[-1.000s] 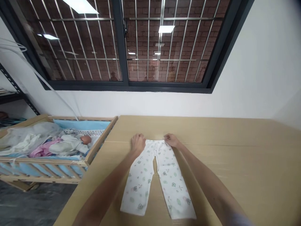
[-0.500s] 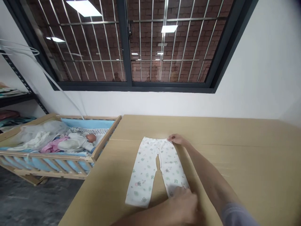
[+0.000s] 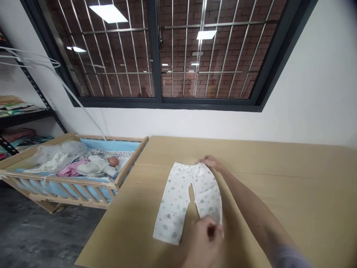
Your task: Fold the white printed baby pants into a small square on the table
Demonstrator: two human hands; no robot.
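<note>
A pair of white baby pants (image 3: 174, 201) with small green and pink prints lies on the brown tabletop, waistband away from me. At the waistband's right corner, my right hand (image 3: 211, 162) pinches the cloth. My left hand (image 3: 205, 238), slightly blurred, is closed at the hem of the right-side leg, and that leg bends inward and looks partly raised. Part of this hem is hidden behind the left hand. The left-side leg lies flat.
To the left stands a wooden crib (image 3: 111, 184) with blue lining, holding a baby doll (image 3: 96, 165) and cloths. Behind it is a black shelf (image 3: 26, 117) with folded fabric. A barred window (image 3: 158, 100) sits above the table (image 3: 279, 208).
My left hand has lifted the right-side leg's hem and moved it slightly left, curving that leg. My right hand stays at the waistband. The view has shifted a little left.
</note>
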